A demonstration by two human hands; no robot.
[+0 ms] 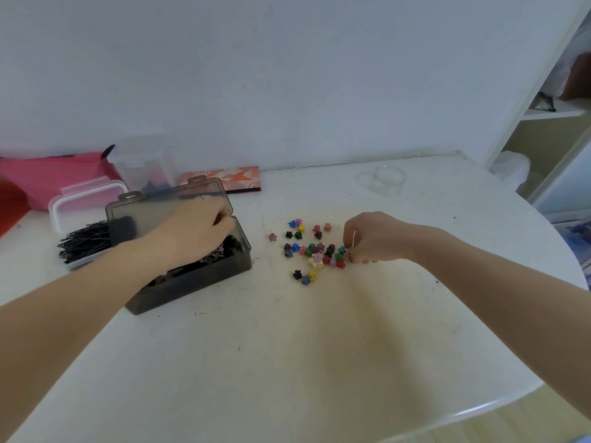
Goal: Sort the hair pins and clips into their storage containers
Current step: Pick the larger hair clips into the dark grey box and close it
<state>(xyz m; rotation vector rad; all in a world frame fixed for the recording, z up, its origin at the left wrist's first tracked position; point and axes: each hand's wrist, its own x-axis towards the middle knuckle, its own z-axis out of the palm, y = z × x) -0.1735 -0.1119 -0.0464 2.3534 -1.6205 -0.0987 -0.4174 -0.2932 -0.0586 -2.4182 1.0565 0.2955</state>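
Two hands work at mid-frame over a white table [319, 346]. The right hand [374, 239], right of centre, has its fingers curled down at the edge of a scatter of small flower-shaped clips [315, 251]; the fingertips touch the clips at the pile's right side, and whether they actually pinch one cannot be told. The clips lie loose on the table in many colours, with a pale yellow one [317, 261] near the lower middle of the scatter.

The left hand [192, 231], left of centre, reaches over an open smoky-grey box [192, 279], its fingers curled at the box's far edge below the raised lid [166, 206]; whether they hold anything is hidden. Dark clips fill the box under the hand.

Just left of the box, a clear tray [80, 257] holds a heap of black hairpins [84, 243]. Behind it stands a clear tub with a pink-tinted lid [86, 196], and further back another clear box [144, 167]. A pink bag [48, 177] fills the upper left of the table, and an orange-patterned flat case [224, 179] lies against the wall. A small clear round pot [388, 179] sits well apart, upper right of the clips.
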